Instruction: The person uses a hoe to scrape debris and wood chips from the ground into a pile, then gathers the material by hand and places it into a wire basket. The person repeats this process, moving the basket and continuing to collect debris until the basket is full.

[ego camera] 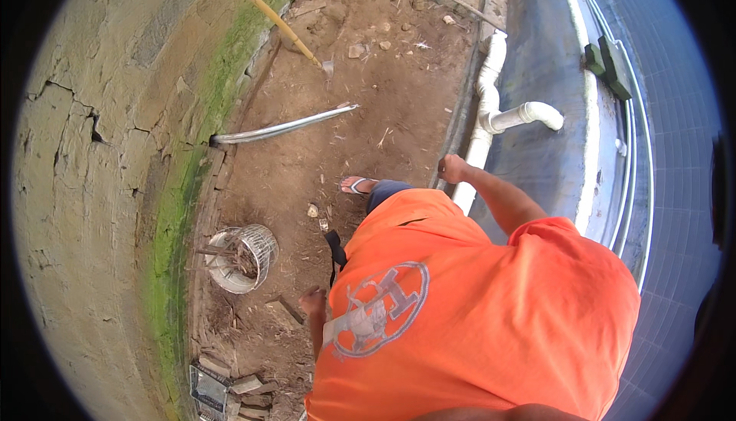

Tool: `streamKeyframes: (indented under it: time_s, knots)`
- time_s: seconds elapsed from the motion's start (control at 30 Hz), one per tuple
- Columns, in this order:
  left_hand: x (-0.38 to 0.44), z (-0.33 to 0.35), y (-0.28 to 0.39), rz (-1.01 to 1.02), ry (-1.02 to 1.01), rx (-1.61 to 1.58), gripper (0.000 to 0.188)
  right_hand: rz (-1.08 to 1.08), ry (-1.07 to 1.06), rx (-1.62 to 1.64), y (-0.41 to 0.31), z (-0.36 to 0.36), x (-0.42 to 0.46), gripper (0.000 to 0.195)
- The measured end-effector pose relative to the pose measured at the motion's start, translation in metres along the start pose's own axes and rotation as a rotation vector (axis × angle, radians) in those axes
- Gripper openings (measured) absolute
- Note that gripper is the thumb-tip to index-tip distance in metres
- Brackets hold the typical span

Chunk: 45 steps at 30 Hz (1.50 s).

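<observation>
My right hand (452, 168) is curled into a loose fist, with nothing visible in it. It is held out in front of a white plastic drain pipe (472, 177). My left hand (313, 301) hangs low beside my orange T-shirt (489, 306), its fingers bent. The shirt partly hides that arm, and I cannot make out whether the hand holds anything. Close by on the dirt lies a dark piece of wood (289, 309). A worn white bucket (244, 257) with sticks and debris in it stands farther left. A black strap (335, 251) dangles at my waist.
A bamboo-coloured handle with a metal blade (328, 69) leans by the cracked, mossy wall (115, 133). Grey conduits (287, 126) stick out of that wall. Stones (356, 51) dot the dirt. Wood scraps (247, 385) and a plastic crate (208, 387) lie at lower left.
</observation>
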<state>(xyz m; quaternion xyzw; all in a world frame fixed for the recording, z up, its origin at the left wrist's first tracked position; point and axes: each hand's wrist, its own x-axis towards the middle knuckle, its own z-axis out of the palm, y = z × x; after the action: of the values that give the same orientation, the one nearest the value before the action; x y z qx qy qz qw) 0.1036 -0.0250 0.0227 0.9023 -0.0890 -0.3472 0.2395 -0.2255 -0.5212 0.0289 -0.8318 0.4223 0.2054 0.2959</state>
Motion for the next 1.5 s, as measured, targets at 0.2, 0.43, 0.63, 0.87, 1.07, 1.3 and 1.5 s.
streamKeyframes:
  time_s: [0.2, 0.43, 0.63, 0.87, 1.07, 1.3, 1.5]
  knots:
    - [0.019, -0.019, 0.018, 0.032, 0.171, -0.154, 0.028, -0.038, 0.089, 0.069, -0.011, -0.013, 0.043, 0.024]
    - [-0.017, -0.031, 0.027, -0.131, 0.060, -0.102, 0.029, -0.081, 0.117, 0.068, -0.039, -0.028, 0.074, 0.024]
    - [-0.023, 0.014, -0.051, -0.327, 0.084, -0.129, 0.034, -0.108, 0.062, -0.008, -0.047, -0.031, 0.096, 0.026]
    - [-0.047, 0.015, -0.007, -0.394, 0.131, -0.476, 0.035, -0.076, 0.075, -0.108, -0.056, -0.067, 0.134, 0.026]
    - [-0.058, 0.022, 0.003, -0.315, 0.274, -0.377, 0.036, -0.199, 0.168, -0.176, -0.083, -0.124, 0.210, 0.024]
    - [-0.089, 0.019, 0.038, -0.459, 0.326, -0.475, 0.033, -0.420, 0.253, -0.350, -0.148, -0.213, 0.310, 0.022]
    - [-0.115, 0.079, -0.003, -0.616, 0.471, -0.841, 0.025, -0.744, 0.446, -0.588, -0.282, -0.326, 0.342, 0.029]
